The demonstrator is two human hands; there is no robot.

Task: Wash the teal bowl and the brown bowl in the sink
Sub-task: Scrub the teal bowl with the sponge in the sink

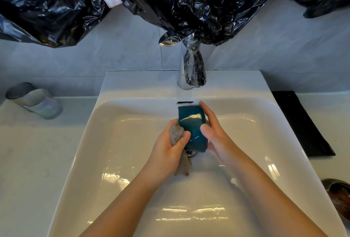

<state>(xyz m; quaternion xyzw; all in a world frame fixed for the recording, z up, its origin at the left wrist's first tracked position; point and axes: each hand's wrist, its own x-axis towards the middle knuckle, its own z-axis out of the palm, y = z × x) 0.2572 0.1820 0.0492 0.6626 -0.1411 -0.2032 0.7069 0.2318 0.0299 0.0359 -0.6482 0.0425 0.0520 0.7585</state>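
The teal bowl is held on its side over the middle of the white sink, its glossy outside facing me. My right hand grips it from the right, fingers along its rim and thumb on its wall. My left hand clutches a grey cloth and presses it against the bowl's left side; the cloth's tail hangs down toward the drain. The brown bowl stands on the counter at the lower right edge, partly cut off.
A chrome faucet rises behind the basin, under crumpled black plastic sheeting that covers the wall. A glass tumbler lies on its side on the left counter. A black flat mat lies on the right counter.
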